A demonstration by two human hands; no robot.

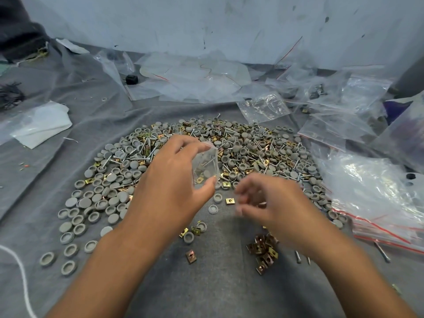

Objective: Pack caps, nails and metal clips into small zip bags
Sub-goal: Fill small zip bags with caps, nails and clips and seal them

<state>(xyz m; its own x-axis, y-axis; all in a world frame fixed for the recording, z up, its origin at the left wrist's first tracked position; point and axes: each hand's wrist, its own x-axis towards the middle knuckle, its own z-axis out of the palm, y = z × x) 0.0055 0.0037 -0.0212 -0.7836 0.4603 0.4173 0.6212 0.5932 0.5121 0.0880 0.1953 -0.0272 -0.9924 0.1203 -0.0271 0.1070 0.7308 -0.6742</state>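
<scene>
Zip bag (205,165), centre frame: thin, limp, slippery film, light load; left hand (174,180) pinches its edges, best near the mouth. Right hand (268,200) blurred, grasp unclear.

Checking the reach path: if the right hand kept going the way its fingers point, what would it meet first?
Probably the left hand holding the small zip bag; the right hand points left toward it, though blur leaves depth unclear.

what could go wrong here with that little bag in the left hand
The small zip bag, pinched by the left hand, looks unsealed with caps and nails inside, so tipping it could spill them back onto the pile. The right hand is blurred, so whether it holds a part is unclear. A nail point might pierce the thin plastic.
</scene>
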